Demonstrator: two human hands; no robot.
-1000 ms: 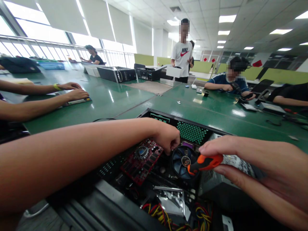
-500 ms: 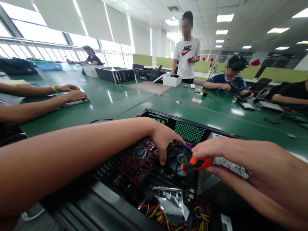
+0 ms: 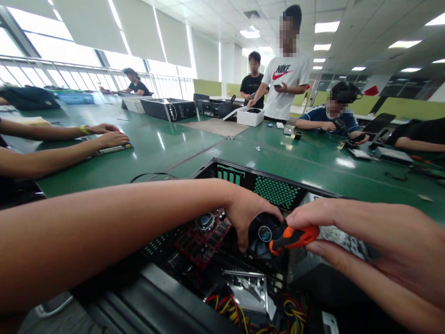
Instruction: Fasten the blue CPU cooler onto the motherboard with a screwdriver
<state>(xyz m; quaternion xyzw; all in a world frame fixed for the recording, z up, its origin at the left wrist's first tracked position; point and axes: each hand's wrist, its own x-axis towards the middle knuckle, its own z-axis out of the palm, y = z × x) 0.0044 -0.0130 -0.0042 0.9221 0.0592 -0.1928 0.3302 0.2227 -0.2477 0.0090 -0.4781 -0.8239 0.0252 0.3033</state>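
The fan [image 3: 264, 233], a round blue-bladed cooler with a shiny hub, is seated low inside the open computer case [image 3: 274, 189], between a red circuit card [image 3: 203, 236] and a grey metal box [image 3: 342, 241] at the right. It is judged light but fragile: the thin plastic blades would flex or snap, so it is best taken by its stiff outer frame, never by the blades. The left hand [image 3: 248, 215] is curled over the fan's near edge, with fingers spread and pressed down beside the frame; no closed grip on anything can be made out. The right hand [image 3: 365, 250] is pinched shut on a screwdriver [image 3: 294, 237], whose orange and black handle looks rubbery and grippy; its tip is hidden behind the fan. The case is made of black sheet metal with a perforated rear wall, hard and sharp-edged. Loose red, yellow and black wires [image 3: 239, 311] are bunched at the near side. The green table [image 3: 167, 148] is smooth and glossy, and other people's forearms [image 3: 62, 141] are rested on it at the left.
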